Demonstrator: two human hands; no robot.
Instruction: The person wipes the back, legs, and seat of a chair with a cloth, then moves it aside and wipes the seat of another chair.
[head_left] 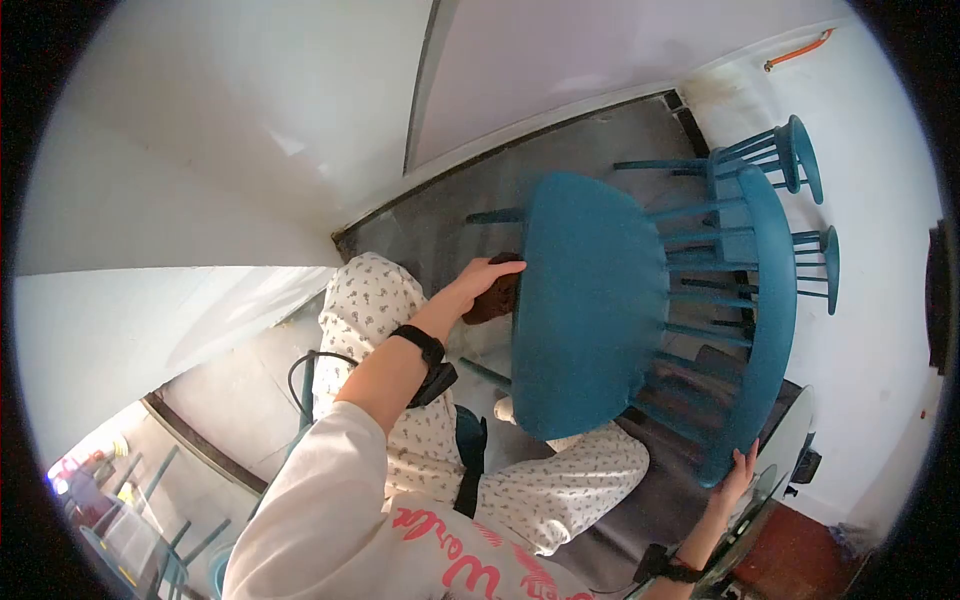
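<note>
A blue wooden chair (590, 300) fills the middle of the view, its seat facing up and its spindled backrest (765, 330) to the right. My left hand (486, 276) is closed at the seat's near-left edge, with a dark brown cloth (494, 298) bunched in it and hanging below the fingers. Part of the cloth and the fingertips are hidden by the seat edge. My right hand (737, 474) is closed round the lower end of the backrest's curved top rail. Black straps circle both of my wrists.
More blue chairs (735, 190) stand behind by the white wall (870, 270). A round glass-topped table (770, 480) is near my right arm. Pale panels (230, 130) rise on the left. At lower left are chair legs and a clear plastic container (130, 535).
</note>
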